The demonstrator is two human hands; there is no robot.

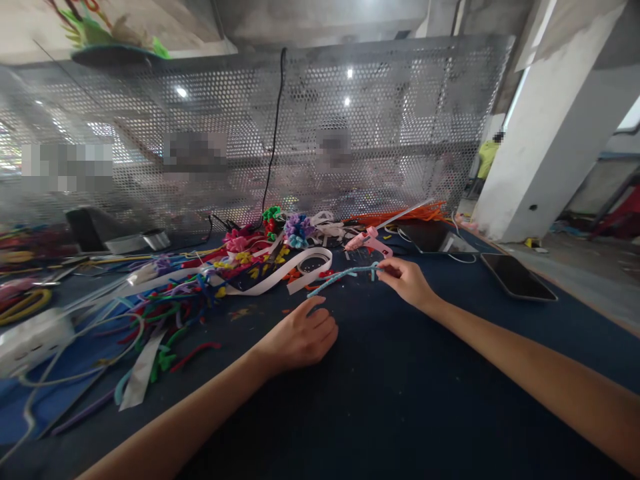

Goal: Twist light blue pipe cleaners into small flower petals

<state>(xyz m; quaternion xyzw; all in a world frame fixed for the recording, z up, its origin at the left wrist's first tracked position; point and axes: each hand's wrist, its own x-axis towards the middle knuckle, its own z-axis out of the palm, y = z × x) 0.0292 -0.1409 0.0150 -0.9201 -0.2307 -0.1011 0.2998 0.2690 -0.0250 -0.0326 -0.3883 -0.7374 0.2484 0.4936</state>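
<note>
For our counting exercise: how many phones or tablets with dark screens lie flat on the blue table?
2. One dark-screened phone lies near the table's right edge. A second dark device sits further back, beside the pink glue gun. Others may be hidden under the craft clutter on the left.

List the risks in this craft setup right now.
1. The pink glue gun lies just behind the right hand; if hot, a burn is possible.
2. The teal pipe cleaner, pinched at one end, may snag the white ribbon.
3. The phone sits near the table edge.
</note>
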